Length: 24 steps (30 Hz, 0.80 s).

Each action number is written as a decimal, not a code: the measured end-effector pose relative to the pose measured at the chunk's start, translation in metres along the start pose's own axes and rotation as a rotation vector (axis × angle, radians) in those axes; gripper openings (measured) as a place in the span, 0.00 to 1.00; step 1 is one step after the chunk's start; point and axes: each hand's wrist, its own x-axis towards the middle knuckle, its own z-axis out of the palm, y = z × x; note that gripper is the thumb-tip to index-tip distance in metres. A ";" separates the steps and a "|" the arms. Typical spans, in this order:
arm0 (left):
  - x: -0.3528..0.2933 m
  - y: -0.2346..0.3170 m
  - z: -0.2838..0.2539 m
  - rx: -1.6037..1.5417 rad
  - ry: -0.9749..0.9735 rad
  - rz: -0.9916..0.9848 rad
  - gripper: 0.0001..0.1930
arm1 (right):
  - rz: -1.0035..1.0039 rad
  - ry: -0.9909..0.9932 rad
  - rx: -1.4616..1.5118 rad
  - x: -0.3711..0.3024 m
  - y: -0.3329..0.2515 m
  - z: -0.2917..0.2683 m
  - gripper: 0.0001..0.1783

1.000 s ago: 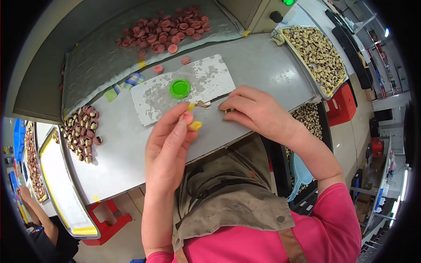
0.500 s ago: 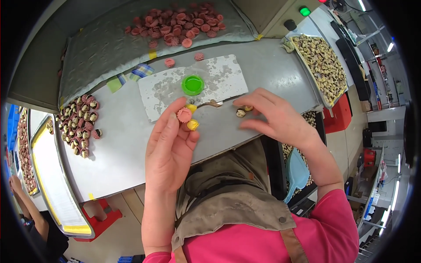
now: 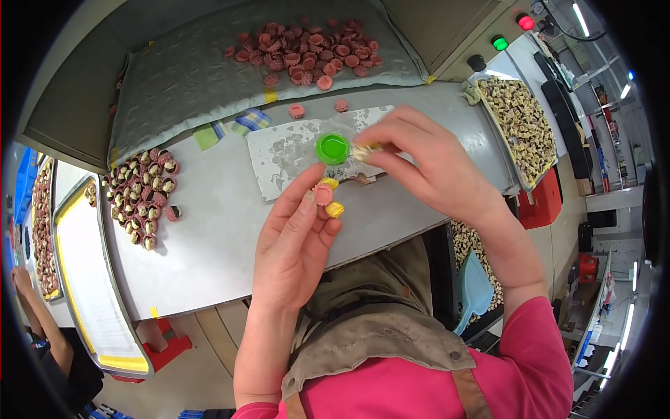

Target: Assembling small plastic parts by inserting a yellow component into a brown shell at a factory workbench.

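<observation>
My left hand (image 3: 292, 237) pinches a small pink cup-shaped shell (image 3: 323, 195) with a bumpy rim. Yellow coverings (image 3: 335, 209) sit on two of its fingertips. My right hand (image 3: 426, 157) has its thumb and fingers closed on a small cream-coloured piece (image 3: 361, 152), partly hidden by the fingers; whether there is more than one I cannot tell. That piece is right beside a round bright green dish (image 3: 333, 148), which stands on a stained white board (image 3: 279, 164). Two loose pink shells, one a cup (image 3: 296, 110), lie behind the board.
Many pink shells (image 3: 307, 52) are heaped on a grey quilted mat at the back. At the left lie filled pink-and-cream pieces (image 3: 139, 195) beside a white-lined tray (image 3: 91, 279). A tray of small nut-like pieces (image 3: 516, 126) stands right, and a light-blue scoop (image 3: 476, 286) lies below the table edge.
My right hand has lifted the cream piece off the table and carried it left and away from me to the green dish. My left hand keeps hold of the pink shell.
</observation>
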 end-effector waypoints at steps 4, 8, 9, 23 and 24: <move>-0.002 -0.004 0.006 0.069 0.097 -0.011 0.19 | -0.126 -0.005 -0.148 0.017 0.014 0.015 0.07; -0.005 -0.003 -0.003 0.067 0.021 -0.021 0.16 | -0.144 -0.015 -0.253 0.021 0.022 0.026 0.06; -0.005 -0.003 -0.005 0.067 0.020 -0.022 0.16 | -0.143 -0.014 -0.253 0.023 0.021 0.028 0.06; -0.001 -0.010 -0.008 -0.060 -0.074 0.072 0.12 | -0.256 0.024 -0.352 0.027 0.027 0.022 0.07; -0.001 -0.009 -0.006 -0.057 -0.074 0.071 0.12 | -0.255 0.026 -0.351 0.025 0.026 0.022 0.07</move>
